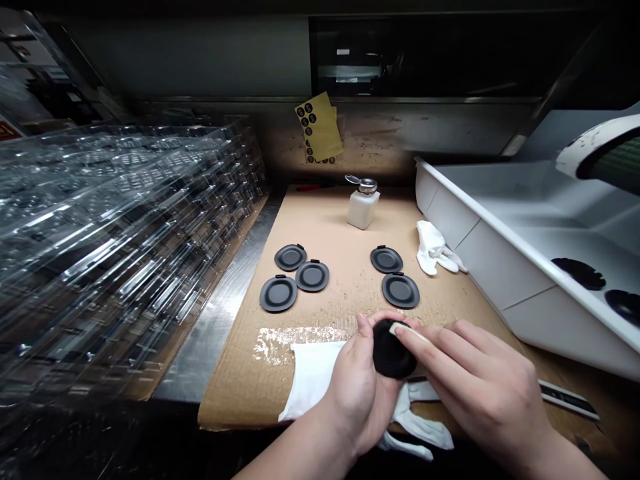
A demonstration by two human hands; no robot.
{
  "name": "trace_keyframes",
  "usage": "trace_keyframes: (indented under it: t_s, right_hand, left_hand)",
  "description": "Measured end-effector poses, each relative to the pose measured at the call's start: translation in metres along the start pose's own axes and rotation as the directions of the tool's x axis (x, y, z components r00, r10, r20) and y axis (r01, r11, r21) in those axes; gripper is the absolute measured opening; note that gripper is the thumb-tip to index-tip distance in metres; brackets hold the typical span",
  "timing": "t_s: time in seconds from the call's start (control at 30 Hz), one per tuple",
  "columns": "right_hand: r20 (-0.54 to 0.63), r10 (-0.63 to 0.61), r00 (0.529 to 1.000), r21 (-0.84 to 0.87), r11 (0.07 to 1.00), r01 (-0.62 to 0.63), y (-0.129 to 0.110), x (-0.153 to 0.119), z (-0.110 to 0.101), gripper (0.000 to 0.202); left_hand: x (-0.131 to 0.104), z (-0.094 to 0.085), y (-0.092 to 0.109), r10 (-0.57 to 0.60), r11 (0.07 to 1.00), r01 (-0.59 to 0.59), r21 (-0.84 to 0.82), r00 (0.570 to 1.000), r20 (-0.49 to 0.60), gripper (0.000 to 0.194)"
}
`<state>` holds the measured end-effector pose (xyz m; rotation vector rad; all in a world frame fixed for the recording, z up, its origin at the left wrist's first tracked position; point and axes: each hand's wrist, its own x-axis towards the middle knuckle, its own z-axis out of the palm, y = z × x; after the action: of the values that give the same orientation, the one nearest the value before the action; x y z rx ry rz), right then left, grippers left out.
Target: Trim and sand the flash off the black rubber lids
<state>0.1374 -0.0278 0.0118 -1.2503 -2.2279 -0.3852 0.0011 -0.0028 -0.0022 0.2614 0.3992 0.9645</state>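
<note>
My left hand (363,383) holds a round black part (393,353), its fingers wrapped round the rim. The index finger of my right hand (475,370) presses on the part's upper face, with a small pale tip covering at the fingertip; its other fingers are curled. Beyond my hands, two dark lids (401,291) lie on the cardboard (345,267), and three more lids (278,293) lie to the left. Under my wrists is a white glove (315,373), partly hidden.
Stacked clear plastic trays (125,220) fill the left side. A white pump bottle (363,208) stands at the back. Another white glove (434,248) lies beside a large white bin (480,233) holding black parts (577,273). Yellow sticker sheets (323,130) hang behind.
</note>
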Motion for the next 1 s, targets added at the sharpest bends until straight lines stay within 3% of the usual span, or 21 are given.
trace_keyframes:
  t_s: [0.1,0.27,0.33,0.47,0.6,0.67,0.77,0.87,1.0]
  right_hand:
    - [-0.042,0.080,0.996,0.050,0.996,-0.078,-0.010,0.002,0.008,0.036]
    - [-0.138,0.179,0.974,-0.043,0.981,-0.187,-0.024,0.014,0.022,0.029]
    - [-0.137,0.244,0.960,0.011,0.969,-0.245,-0.026,0.024,0.025,0.025]
    - [-0.098,0.374,0.922,0.220,0.912,-0.347,-0.015,0.034,0.015,0.021]
    - [-0.176,0.473,0.863,0.208,0.875,-0.437,0.014,0.017,-0.008,0.029]
    - [-0.098,0.406,0.908,0.193,0.903,-0.383,0.028,0.006,-0.019,0.024]
    - [0.048,0.160,0.986,0.185,0.969,-0.167,0.039,-0.003,-0.028,0.022]
    - [0.115,-0.010,0.993,0.186,0.983,-0.012,0.031,0.004,-0.027,0.021]
    - [0.149,-0.055,0.987,0.235,0.972,0.019,0.019,0.020,-0.017,0.019]
  left_hand:
    - [-0.001,0.000,0.000,-0.006,1.000,0.006,-0.001,1.000,-0.001,0.036]
    - [0.000,0.002,0.000,0.000,1.000,0.000,0.008,0.999,-0.048,0.038]
    - [0.000,0.003,-0.001,0.013,1.000,-0.014,-0.006,0.999,-0.051,0.039]
    - [-0.001,0.002,-0.001,0.004,0.999,-0.005,-0.040,1.000,-0.031,0.041]
    - [-0.001,0.001,0.001,-0.042,0.999,0.040,-0.032,0.997,-0.063,0.041]
    - [0.000,0.001,0.002,-0.058,0.998,0.057,-0.016,0.995,-0.082,0.043]
    - [0.001,0.001,0.002,-0.060,0.998,0.061,0.011,0.995,-0.079,0.046]
    - [0.001,0.002,0.002,-0.052,0.998,0.055,0.032,0.996,-0.076,0.043]
    - [0.000,0.002,0.002,-0.031,0.998,0.032,0.060,0.999,-0.025,0.042]
